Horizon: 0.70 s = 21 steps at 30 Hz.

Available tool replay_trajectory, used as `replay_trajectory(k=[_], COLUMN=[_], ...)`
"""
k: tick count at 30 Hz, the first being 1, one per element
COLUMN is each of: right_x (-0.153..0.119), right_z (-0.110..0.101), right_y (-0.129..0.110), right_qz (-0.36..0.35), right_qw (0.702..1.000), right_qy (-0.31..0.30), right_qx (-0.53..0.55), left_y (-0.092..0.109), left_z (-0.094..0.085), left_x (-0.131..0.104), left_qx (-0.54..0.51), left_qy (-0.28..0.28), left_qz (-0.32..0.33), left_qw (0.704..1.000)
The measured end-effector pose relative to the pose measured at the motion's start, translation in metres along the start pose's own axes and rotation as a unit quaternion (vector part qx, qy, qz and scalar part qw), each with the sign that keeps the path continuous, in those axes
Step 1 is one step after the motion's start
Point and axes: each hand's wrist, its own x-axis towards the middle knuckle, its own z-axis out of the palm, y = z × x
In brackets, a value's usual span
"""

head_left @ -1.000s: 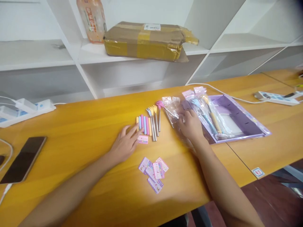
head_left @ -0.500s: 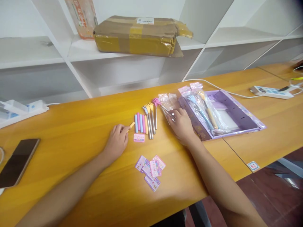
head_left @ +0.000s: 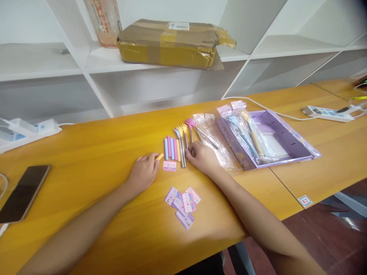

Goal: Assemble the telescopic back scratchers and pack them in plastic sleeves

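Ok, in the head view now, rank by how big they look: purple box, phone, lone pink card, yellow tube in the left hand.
1. Purple box
2. Phone
3. Lone pink card
4. Yellow tube, partly hidden by the left hand
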Motion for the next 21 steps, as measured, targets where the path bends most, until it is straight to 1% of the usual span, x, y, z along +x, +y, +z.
replay_trajectory(k=[4, 7, 9, 11, 12, 13, 15, 17, 18, 20, 21], right_x=[0.002, 0.004, 0.007, 0.008, 0.009, 0.009, 0.009, 0.007, 0.006, 0.002, 0.001], right_z=[-0.002, -0.001, -0.001, -0.001, -0.001, -0.002, -0.005, -0.009, -0.011, -0.014, -0.016], right_y=[-0.008, -0.011, -0.009, -0.004, -0.002, 0.001, 0.004, 0.004, 0.003, -0.001, -0.003], right_qz=[0.045, 0.085, 0.114, 0.133, 0.135, 0.135, 0.129, 0.135, 0.138, 0.134, 0.127], right_qw=[0.996, 0.994, 0.993, 0.986, 0.977, 0.964, 0.942, 0.911, 0.882, 0.806, 0.774], right_qy=[-0.019, -0.034, -0.026, 0.001, 0.018, 0.034, 0.054, 0.053, 0.045, 0.013, -0.006], right_qx=[-0.073, -0.06, -0.013, 0.098, 0.164, 0.225, 0.304, 0.387, 0.449, 0.576, 0.621], left_y=[0.002, 0.002, 0.001, 0.001, 0.002, 0.002, 0.002, 0.003, 0.004, 0.005, 0.005], left_z=[-0.001, -0.001, -0.001, -0.002, -0.004, -0.005, -0.008, -0.01, -0.011, -0.011, -0.01], left_x=[-0.001, -0.001, -0.001, -0.001, -0.001, -0.001, -0.002, -0.003, -0.004, -0.006, -0.007], left_qx=[-0.004, -0.004, -0.011, -0.028, -0.04, -0.056, -0.096, -0.144, -0.164, -0.189, -0.193], left_qy=[-0.012, -0.009, -0.01, -0.012, -0.012, -0.011, -0.011, -0.016, -0.02, -0.028, -0.031], left_qz=[0.006, 0.004, 0.003, 0.001, 0.0, 0.0, 0.0, 0.007, 0.014, 0.032, 0.038], left_qw=[1.0, 1.0, 1.0, 1.0, 0.999, 0.998, 0.995, 0.989, 0.986, 0.981, 0.98])
